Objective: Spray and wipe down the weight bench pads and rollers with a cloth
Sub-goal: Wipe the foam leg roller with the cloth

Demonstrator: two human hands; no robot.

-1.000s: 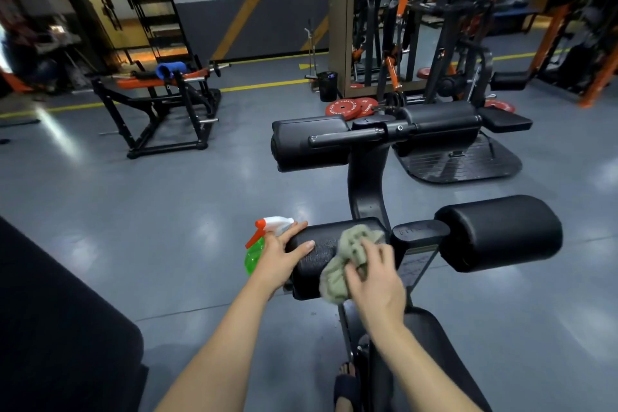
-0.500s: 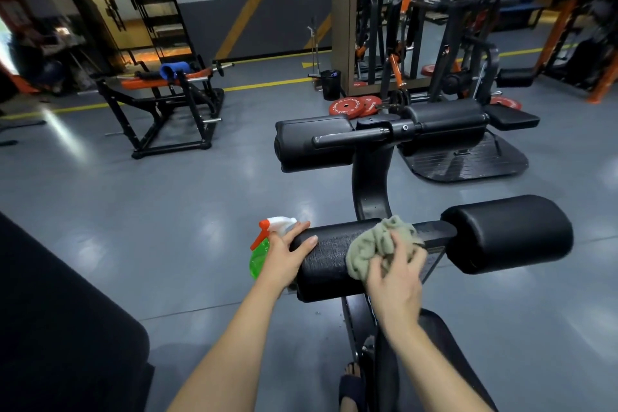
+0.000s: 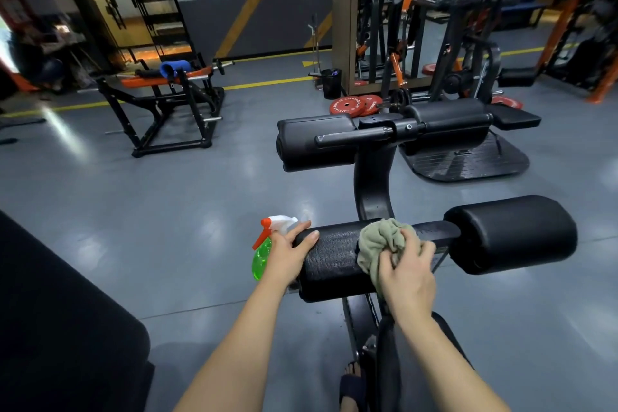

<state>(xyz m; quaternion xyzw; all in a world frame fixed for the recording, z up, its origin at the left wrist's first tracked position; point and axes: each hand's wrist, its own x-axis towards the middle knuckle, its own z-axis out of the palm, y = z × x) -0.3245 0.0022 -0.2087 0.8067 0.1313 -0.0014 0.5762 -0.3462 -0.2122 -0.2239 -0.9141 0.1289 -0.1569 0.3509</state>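
Wiping inner end of near-left roller (image 3: pixel 334 264) w/ cloth (image 3: pixel 381 241) bunched in gripping R hand (image 3: pixel 406 274), shifted up from roller front vs 1 s ago, L hand (image 3: pixel 287 254) holding spray bottle (image 3: pixel 262 257) & bracing outer end, so right roller (image 3: pixel 511 234) prob. next.

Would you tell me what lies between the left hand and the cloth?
Head view: only bare black padding of the near roller lies between the left hand, holding the spray bottle, and the cloth under the right hand.
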